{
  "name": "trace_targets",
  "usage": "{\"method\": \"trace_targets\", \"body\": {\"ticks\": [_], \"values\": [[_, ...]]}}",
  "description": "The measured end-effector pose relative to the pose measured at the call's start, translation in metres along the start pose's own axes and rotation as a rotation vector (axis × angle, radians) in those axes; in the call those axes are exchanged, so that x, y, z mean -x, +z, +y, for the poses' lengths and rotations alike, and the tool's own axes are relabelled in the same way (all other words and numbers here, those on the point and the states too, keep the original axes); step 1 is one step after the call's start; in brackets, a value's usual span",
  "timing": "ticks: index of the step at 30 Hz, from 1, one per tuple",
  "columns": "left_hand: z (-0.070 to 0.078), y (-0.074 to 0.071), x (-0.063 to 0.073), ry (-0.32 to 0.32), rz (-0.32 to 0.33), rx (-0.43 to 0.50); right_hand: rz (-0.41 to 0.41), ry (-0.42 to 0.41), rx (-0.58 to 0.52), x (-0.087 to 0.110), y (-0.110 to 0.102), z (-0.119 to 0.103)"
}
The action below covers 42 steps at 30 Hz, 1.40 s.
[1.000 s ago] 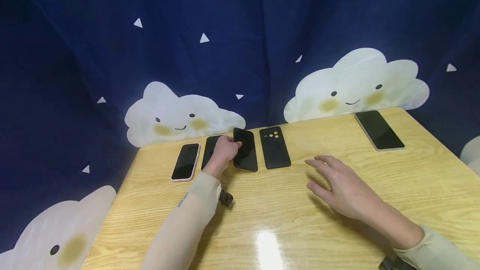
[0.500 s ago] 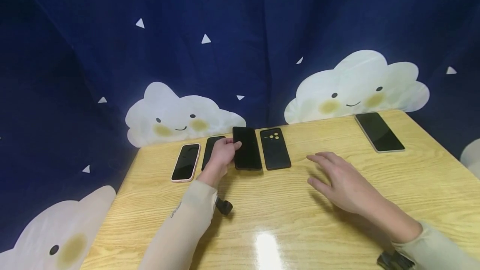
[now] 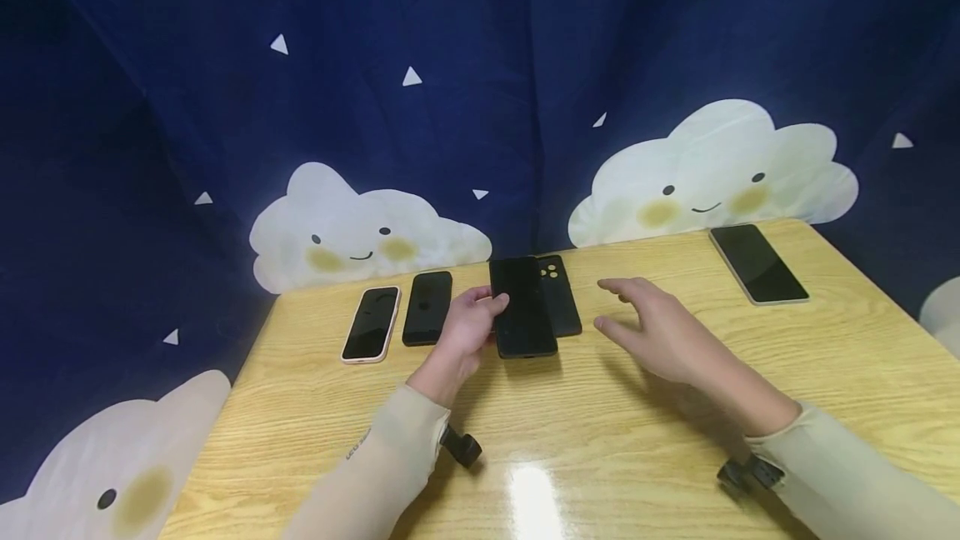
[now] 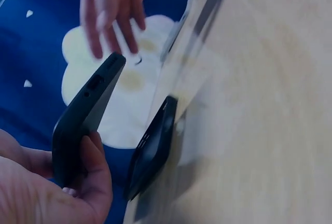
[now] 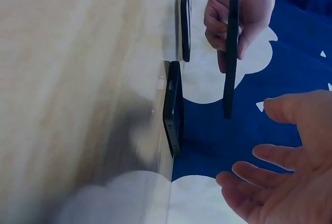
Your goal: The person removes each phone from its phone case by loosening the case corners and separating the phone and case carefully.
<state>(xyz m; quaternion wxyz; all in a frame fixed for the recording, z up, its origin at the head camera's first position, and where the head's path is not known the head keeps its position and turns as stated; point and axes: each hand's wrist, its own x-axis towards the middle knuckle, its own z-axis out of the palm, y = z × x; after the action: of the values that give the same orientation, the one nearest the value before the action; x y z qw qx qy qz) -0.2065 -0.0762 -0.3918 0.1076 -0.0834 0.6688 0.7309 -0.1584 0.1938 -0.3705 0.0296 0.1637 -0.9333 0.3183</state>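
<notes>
Above the worktop (image 3: 570, 427), pinched a black phone (image 3: 527, 315) by one long edge with the left hand (image 3: 467, 325), likely to leave most of it uncovered; held it apart from the black case (image 3: 562, 307), the right hand (image 3: 654, 330) spread nearby, seemingly for room

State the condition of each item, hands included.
Held phone: raised off the table, screen dark
Black case: empty, flat on the table
Pink-edged phone: flat, screen dark
Black slab beside it: flat; phone or case unclear
Silver-edged phone: flat, screen dark
Left hand: gripping held phone
Right hand: raised, holding nothing
</notes>
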Motion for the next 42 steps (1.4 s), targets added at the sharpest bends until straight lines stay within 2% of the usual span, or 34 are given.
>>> {"method": "trace_targets", "body": {"ticks": [10,18,22,27,35,42], "values": [[-0.021,0.018,0.012,-0.009,-0.074,0.096,-0.019,0.092,-0.171,-0.035,0.008,0.004],[-0.034,0.027,0.017,-0.007,-0.066,0.126,-0.075,0.167,-0.391,-0.065,0.019,0.018],[-0.036,0.030,0.019,0.000,-0.071,0.137,-0.103,0.246,-0.525,-0.079,0.023,0.023],[-0.040,0.031,0.018,0.013,-0.077,0.155,-0.149,0.333,-0.640,-0.091,0.027,0.026],[-0.041,0.031,0.013,0.013,-0.072,0.165,-0.199,0.391,-0.737,-0.102,0.033,0.033],[-0.040,0.030,0.011,-0.003,-0.053,0.150,-0.210,0.395,-0.765,-0.107,0.036,0.037]]}}
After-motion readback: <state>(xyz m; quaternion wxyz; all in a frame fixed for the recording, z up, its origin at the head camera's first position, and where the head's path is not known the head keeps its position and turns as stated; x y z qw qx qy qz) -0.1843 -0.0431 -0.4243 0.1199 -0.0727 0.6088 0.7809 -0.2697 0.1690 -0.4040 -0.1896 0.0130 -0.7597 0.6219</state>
